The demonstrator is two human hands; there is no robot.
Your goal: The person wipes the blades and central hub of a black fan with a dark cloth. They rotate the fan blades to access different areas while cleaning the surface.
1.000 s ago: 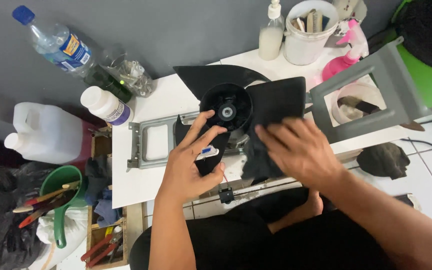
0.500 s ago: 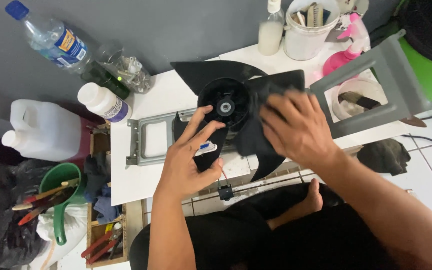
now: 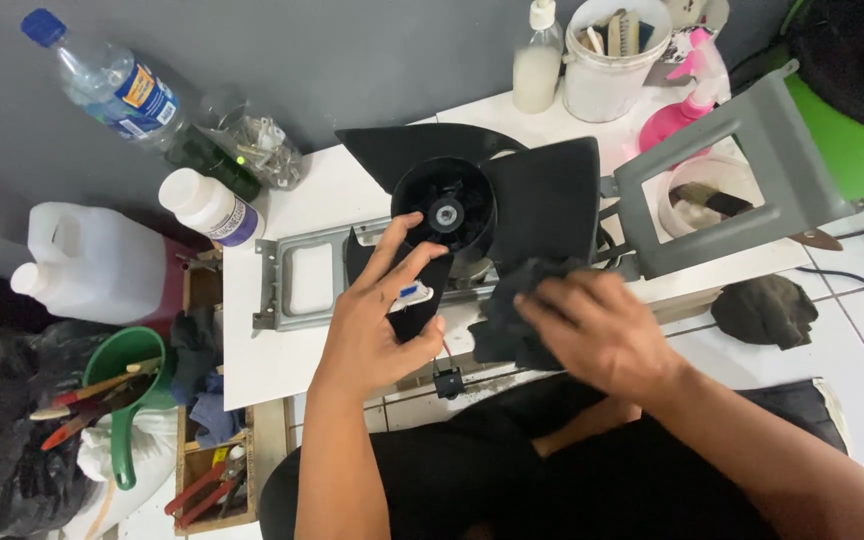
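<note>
A black plastic fan housing (image 3: 512, 195) with a round hub (image 3: 445, 212) lies on a small white table (image 3: 322, 200). My left hand (image 3: 377, 320) rests on the housing's near left side, fingers spread toward the hub, steadying it. My right hand (image 3: 597, 330) presses a dark cloth (image 3: 507, 315) against the housing's near right edge. A short wire with a small black connector (image 3: 448, 383) hangs off the table's front edge.
Two grey metal frames (image 3: 752, 140) (image 3: 287, 275) lie beside the housing. Bottles (image 3: 117, 85), a white jug (image 3: 92, 265), a white tub of tools (image 3: 607, 55), a pink spray bottle (image 3: 687, 115), a green pitcher of brushes (image 3: 122, 390) and another dark rag (image 3: 767, 310) surround it.
My right hand with the cloth has slid from the top of the housing down to its near right edge. The left hand has stayed on the housing.
</note>
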